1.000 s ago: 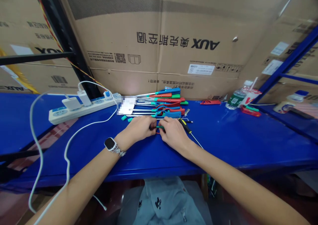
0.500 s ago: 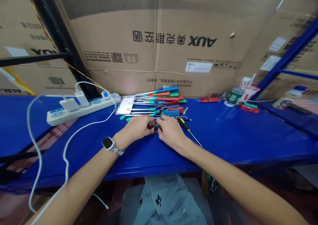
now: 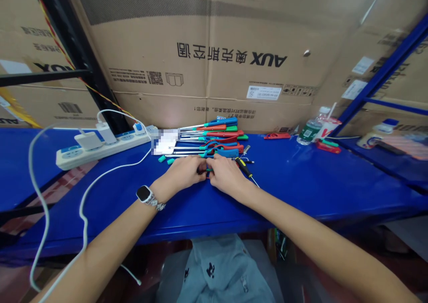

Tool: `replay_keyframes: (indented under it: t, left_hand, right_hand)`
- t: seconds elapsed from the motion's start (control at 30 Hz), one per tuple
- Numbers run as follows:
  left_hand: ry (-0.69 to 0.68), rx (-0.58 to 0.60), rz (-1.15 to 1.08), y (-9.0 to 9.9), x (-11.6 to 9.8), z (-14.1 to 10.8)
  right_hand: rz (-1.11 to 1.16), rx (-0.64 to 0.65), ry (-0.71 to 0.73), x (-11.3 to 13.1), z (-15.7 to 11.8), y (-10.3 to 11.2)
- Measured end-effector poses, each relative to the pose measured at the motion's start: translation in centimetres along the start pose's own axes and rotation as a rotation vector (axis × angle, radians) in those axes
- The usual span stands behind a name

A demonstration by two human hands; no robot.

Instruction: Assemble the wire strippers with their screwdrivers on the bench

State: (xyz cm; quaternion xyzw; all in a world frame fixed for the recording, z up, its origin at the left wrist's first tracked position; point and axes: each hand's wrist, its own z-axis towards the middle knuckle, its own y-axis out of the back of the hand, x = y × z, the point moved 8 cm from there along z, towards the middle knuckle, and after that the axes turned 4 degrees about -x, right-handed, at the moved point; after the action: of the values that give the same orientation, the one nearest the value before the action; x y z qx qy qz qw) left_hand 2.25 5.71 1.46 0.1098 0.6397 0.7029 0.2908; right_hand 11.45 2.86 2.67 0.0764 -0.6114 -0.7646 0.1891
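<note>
My left hand [image 3: 185, 171] and my right hand [image 3: 227, 176] meet low over the blue table, fingertips nearly touching. Both have their fingers closed around a small piece, mostly hidden, with bits of green and red showing between them. Just beyond lies a row of what look like long-necked lighters [image 3: 220, 134], with red, blue and green handles to the right and metal tubes to the left. A yellow-and-black screwdriver [image 3: 243, 167] lies beside my right hand. Two small green caps [image 3: 162, 159] rest to the upper left of my left hand.
A white power strip [image 3: 110, 149] with chargers and a white cable stands at left. Red handle parts [image 3: 277, 136], a bottle [image 3: 309, 131] and a cup [image 3: 329, 126] are at right. A large cardboard box [image 3: 150, 35] backs the blue table [image 3: 301, 182].
The view has shifted slightly, so the scene sits a little further left. Both hands stay together in the same place, with almost no change of pose.
</note>
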Motion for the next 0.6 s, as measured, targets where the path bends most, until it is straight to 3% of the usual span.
replay_keyframes:
  t: [0.23, 0.43, 0.6]
  left_hand:
    - [0.038, 0.006, -0.007, 0.0, 0.1, -0.1]
    - [0.038, 0.018, -0.009, 0.0, 0.0, 0.0]
    - [0.033, 0.006, -0.039, 0.1, 0.2, 0.0]
  right_hand:
    - [0.043, -0.02, -0.01, -0.4, -0.1, -0.4]
    - [0.118, -0.086, 0.022, -0.9, -0.4, 0.4]
    - [0.093, -0.055, 0.021, -1.3, -0.4, 0.2]
